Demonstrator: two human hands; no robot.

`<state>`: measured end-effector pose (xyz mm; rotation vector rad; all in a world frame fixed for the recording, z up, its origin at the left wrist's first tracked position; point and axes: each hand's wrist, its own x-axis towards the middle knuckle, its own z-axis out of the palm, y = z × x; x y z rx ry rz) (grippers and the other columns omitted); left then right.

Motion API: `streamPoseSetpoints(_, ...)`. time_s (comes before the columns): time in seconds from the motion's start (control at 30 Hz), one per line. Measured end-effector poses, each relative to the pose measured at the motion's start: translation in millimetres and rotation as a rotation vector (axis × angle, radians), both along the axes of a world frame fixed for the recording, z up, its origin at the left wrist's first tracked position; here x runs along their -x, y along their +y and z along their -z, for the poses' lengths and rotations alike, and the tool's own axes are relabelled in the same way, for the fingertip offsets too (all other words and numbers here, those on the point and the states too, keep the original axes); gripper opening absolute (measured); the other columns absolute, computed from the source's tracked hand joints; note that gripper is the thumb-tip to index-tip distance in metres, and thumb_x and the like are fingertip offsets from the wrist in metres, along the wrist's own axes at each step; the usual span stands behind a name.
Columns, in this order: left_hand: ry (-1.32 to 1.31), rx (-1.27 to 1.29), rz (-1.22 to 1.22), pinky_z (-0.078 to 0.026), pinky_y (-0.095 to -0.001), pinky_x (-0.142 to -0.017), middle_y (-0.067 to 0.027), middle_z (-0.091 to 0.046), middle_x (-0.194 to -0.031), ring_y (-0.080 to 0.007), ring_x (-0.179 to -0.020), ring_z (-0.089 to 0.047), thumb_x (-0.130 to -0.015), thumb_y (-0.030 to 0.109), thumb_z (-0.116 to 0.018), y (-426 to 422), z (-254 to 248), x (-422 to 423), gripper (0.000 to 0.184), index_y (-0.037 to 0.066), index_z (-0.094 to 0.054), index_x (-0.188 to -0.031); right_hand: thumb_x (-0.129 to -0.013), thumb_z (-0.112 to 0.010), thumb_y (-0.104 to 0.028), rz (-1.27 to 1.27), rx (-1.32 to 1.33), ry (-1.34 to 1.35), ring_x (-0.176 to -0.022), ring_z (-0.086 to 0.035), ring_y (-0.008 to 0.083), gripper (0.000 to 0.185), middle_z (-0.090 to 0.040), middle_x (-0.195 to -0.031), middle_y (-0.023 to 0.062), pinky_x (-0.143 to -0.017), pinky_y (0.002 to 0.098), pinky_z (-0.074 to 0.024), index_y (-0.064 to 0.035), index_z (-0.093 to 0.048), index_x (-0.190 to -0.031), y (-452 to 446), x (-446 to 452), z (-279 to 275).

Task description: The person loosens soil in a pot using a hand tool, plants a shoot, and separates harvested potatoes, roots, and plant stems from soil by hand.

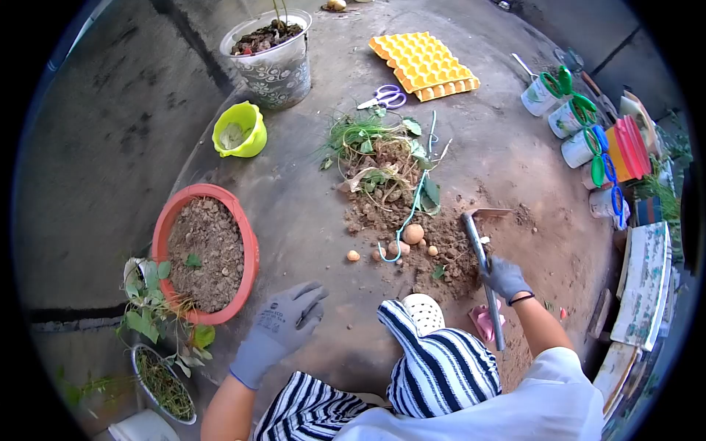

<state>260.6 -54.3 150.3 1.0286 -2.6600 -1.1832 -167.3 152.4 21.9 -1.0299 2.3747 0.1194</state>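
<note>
My right hand (506, 279), in a grey glove, is wrapped around the handle of a small hoe (474, 237). Its blade points right and rests at a patch of loose soil (448, 257). Several potatoes (413, 234) of different sizes lie on and beside that soil. A turquoise hooked cord or wire (416, 200) runs past them. Just beyond sits a heap of uprooted plants (382, 165) with soil and leaves. My left hand (283, 323), also gloved, hovers over the ground at the left with its fingers apart and nothing in it.
A red pot of soil (248, 268) stands left, with leafy plants beside it. Farther off are a lime-green pot (257, 140), a patterned bucket (283, 81), purple scissors (390, 97) and yellow egg trays (426, 62). Several containers with green lids (544, 95) line the right.
</note>
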Motion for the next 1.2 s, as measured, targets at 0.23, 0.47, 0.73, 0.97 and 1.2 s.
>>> streamPoseSetpoints(0.23, -0.063, -0.011, 0.013, -0.049, -0.0409, -0.086, -0.0188, -0.060, -0.119, -0.0356, -0.102, -0.060, -0.085, 0.019, -0.061, 18.8, 15.6, 38.8, 0.036, 0.006, -0.060, -0.119, -0.086, -0.058, -0.011, -0.850, 0.609, 0.213, -0.081, -0.064, 0.0226, 0.034, -0.063, -0.097, 0.0051, -0.064, 0.0372, -0.0505, -0.0215, -0.055, -0.118, -190.1, -66.0, 3.4)
streamPoseSetpoints(0.47, 0.090, -0.196, -0.083, -0.047, -0.0395, -0.090, -0.0175, -0.059, -0.121, -0.0342, -0.106, -0.059, -0.086, 0.021, -0.060, 41.2, 16.4, 76.3, 0.039, 0.007, -0.057, -0.123, -0.080, -0.064, -0.006, -0.934, 0.382, 0.344, -0.084, -0.065, 0.0223, 0.028, -0.062, -0.092, 0.0060, -0.068, 0.0348, -0.0522, -0.0240, -0.068, -0.101, -263.4, -84.5, 14.0)
streamPoseSetpoints(0.73, 0.251, -0.350, -0.101, -0.046, -0.0360, -0.094, -0.0163, -0.058, -0.123, -0.0291, -0.111, -0.058, -0.088, 0.021, -0.057, 32.0, 37.6, 87.2, 0.040, 0.007, -0.057, -0.126, -0.085, -0.068, -0.003, 0.160, 1.093, -0.919, -0.095, -0.062, 0.0122, 0.027, -0.067, -0.107, 0.0043, -0.078, 0.0260, -0.0510, -0.0078, -0.066, -0.111, -217.3, -10.2, -78.6)
streamPoseSetpoints(0.97, 0.332, -0.408, -0.109, -0.046, -0.0346, -0.093, -0.0140, -0.060, -0.120, -0.0243, -0.109, -0.059, -0.089, 0.017, -0.056, 29.6, 46.3, 105.6, 0.036, 0.005, -0.059, -0.123, -0.085, -0.065, -0.006, -0.524, 0.792, -0.414, -0.098, -0.063, 0.0183, 0.036, -0.064, -0.110, 0.0035, -0.079, 0.0309, -0.0532, -0.0227, -0.064, -0.116, -216.1, -45.9, -50.4)
streamPoseSetpoints(1.2, 0.317, -0.349, -0.133, -0.046, -0.0349, -0.093, -0.0140, -0.059, -0.123, -0.0266, -0.109, -0.059, -0.089, 0.020, -0.056, 40.7, 55.6, 88.0, 0.036, 0.006, -0.059, -0.123, -0.081, -0.065, -0.020, -0.873, 0.307, 0.420, -0.101, -0.061, 0.0216, 0.031, -0.060, -0.110, 0.0025, -0.077, 0.0378, -0.0490, -0.0284, -0.063, -0.110, -263.4, -89.8, 48.5)
